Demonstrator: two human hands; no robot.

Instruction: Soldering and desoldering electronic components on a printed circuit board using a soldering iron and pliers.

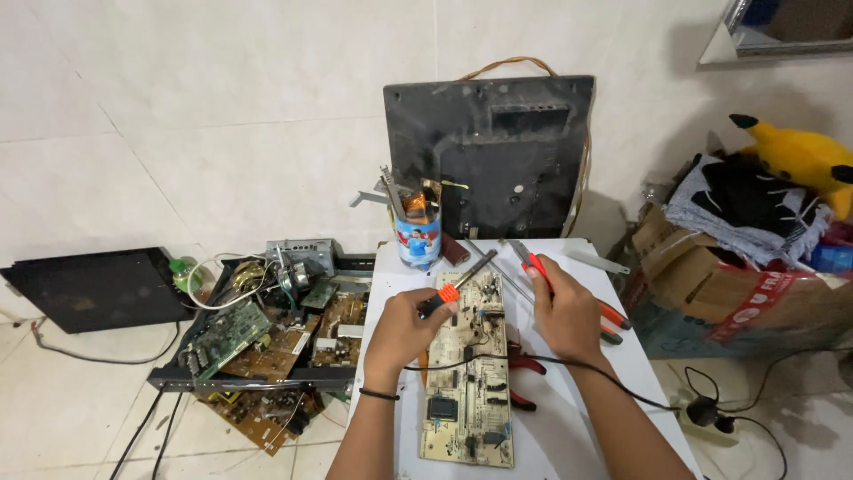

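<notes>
White table [569, 418], left hand [404, 329] fisted, right hand [564, 311] flat

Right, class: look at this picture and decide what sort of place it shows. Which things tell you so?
Probably a home electronics repair corner. A circuit board lies on a small white table, the left hand holds a soldering iron to it, and a tray of stripped boards sits on the tiled floor.

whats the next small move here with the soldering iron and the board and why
Probably lower the orange-collared soldering iron's tip onto the tan circuit board. The left hand holds it angled just above the board's upper end, while the right hand grips red-handled pliers beside it.
</notes>
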